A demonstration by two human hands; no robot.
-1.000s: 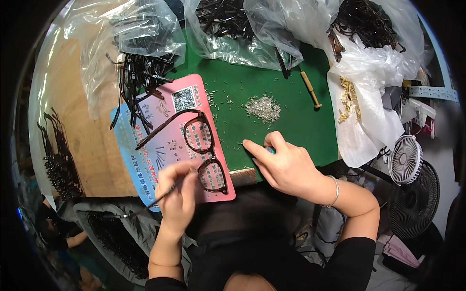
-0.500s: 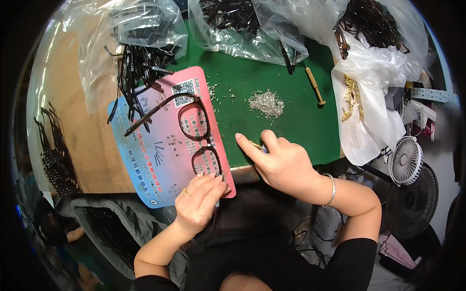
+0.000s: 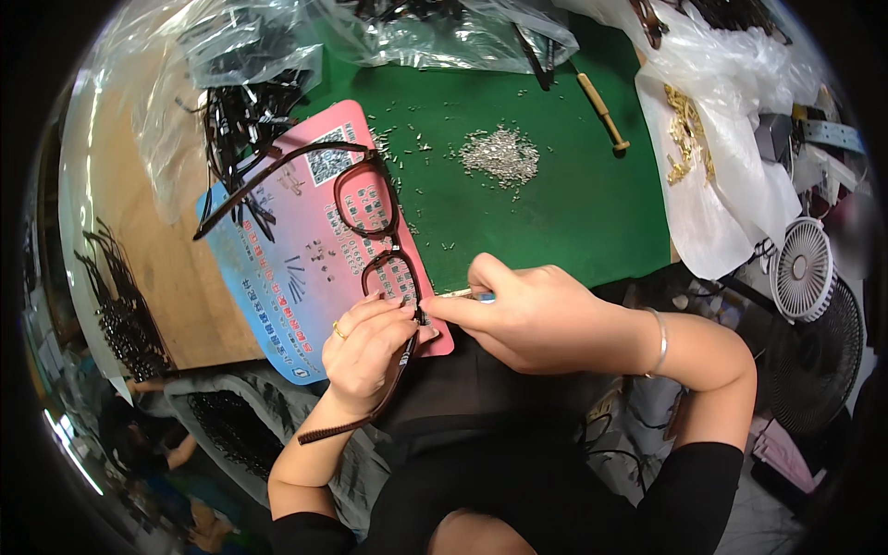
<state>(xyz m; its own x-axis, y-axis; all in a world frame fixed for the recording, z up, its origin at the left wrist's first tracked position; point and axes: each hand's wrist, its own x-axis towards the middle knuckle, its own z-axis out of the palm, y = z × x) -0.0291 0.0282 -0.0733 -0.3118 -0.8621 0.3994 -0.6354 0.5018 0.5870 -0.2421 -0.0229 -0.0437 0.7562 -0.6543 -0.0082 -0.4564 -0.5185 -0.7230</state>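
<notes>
My left hand (image 3: 365, 351) pinches a dark brown eyeglasses frame (image 3: 395, 242) near the hinge at its closer end. The frame lies on a pink and blue printed mat (image 3: 324, 208). One temple (image 3: 250, 182) stretches to the far left. The other temple (image 3: 400, 379) hangs past the table edge toward my left forearm. In my right hand (image 3: 546, 319) is a slim tool (image 3: 483, 296), like a small screwdriver, with a blue part showing; its tip is hard to make out. The right index finger points at the hinge, close to the left fingertips.
A pile of tiny silver screws (image 3: 499, 155) lies on the green work surface (image 3: 555, 217), with more scattered near the mat. Behind it lies a brass-coloured tool (image 3: 603, 113). Dark temples (image 3: 245, 125) and plastic bags (image 3: 425, 37) line the back. Gold pieces (image 3: 686, 129) sit right; a fan (image 3: 801, 268) stands beyond.
My right hand has moved left and nearer, bringing the tool to the hinge by my left fingers. The near temple has swung into view across my left forearm. The view has shifted slightly.
</notes>
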